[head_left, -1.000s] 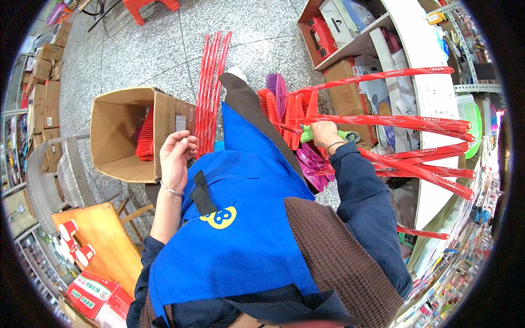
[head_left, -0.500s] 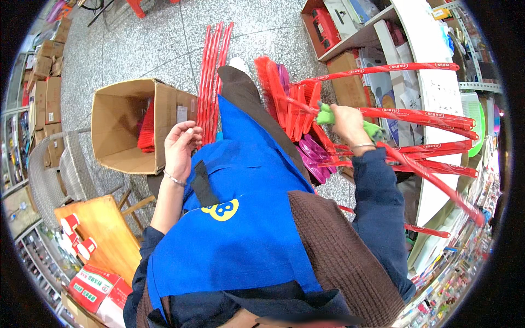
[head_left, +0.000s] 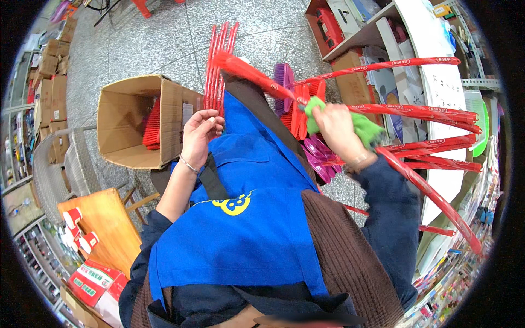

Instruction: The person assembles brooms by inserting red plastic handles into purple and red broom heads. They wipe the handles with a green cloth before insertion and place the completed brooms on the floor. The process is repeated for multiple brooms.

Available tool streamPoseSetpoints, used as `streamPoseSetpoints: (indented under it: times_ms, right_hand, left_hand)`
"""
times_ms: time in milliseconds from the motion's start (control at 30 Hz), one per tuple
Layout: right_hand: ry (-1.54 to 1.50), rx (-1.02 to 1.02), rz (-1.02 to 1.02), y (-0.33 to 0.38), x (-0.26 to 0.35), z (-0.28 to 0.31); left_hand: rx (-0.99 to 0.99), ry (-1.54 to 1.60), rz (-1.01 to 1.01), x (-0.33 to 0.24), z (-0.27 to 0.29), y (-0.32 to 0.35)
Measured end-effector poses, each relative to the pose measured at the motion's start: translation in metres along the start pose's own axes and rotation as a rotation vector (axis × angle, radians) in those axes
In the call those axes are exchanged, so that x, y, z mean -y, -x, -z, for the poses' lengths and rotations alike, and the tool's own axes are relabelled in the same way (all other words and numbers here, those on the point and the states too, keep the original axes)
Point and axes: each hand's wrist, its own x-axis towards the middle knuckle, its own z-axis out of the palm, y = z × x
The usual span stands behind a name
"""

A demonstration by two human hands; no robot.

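Note:
My right hand (head_left: 334, 127) grips a green cloth (head_left: 369, 130), which is wrapped around the handle of a red broom (head_left: 437, 198). That broom slants across my lap; its red bristle head (head_left: 249, 72) points up and left, smeared by motion. My left hand (head_left: 202, 128) is raised beside the cardboard box, fingers curled in with the thumb against them, and nothing shows in it. Just right of my legs are more brooms with red heads (head_left: 299, 117), purple heads (head_left: 283, 79) and magenta heads (head_left: 318, 156). Their red handles (head_left: 415, 112) run out to the right.
An open cardboard box (head_left: 128, 90) with red bristles (head_left: 152, 128) inside lies on my left. Several red sticks (head_left: 220, 60) lean beyond it. A wooden table (head_left: 106, 221) with paper cups (head_left: 73, 217) is at lower left. A white shelf unit (head_left: 437, 98) stands at right.
The broom head in my right hand has swung up and left, over my knee. My right hand has shifted slightly left and down. My left hand has moved a little right.

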Motion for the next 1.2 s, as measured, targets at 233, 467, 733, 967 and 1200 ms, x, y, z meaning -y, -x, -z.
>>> streamPoseSetpoints:
  times_ms: [233, 467, 733, 967, 1200]
  right_hand:
    - [-0.017, 0.488, -0.212, -0.076, -0.013, -0.141]
    - [0.013, 0.475, -0.213, -0.097, -0.069, -0.087]
    - [-0.083, 0.501, -0.338, -0.102, -0.113, -0.017]
    - [-0.298, 0.678, -0.426, -0.090, -0.120, -0.081]
    - [-0.250, 0.657, -0.284, -0.070, -0.097, -0.149]
  left_hand:
    - [-0.116, -0.025, -0.060, 0.002, 0.033, 0.021]
    - [-0.152, 0.011, 0.064, 0.023, 0.048, 0.018]
    - [-0.130, -0.025, 0.085, 0.030, 0.042, 0.007]
    - [-0.044, 0.010, 0.004, 0.038, 0.049, 0.009]
    - [-0.122, -0.079, 0.117, 0.037, 0.057, -0.002]
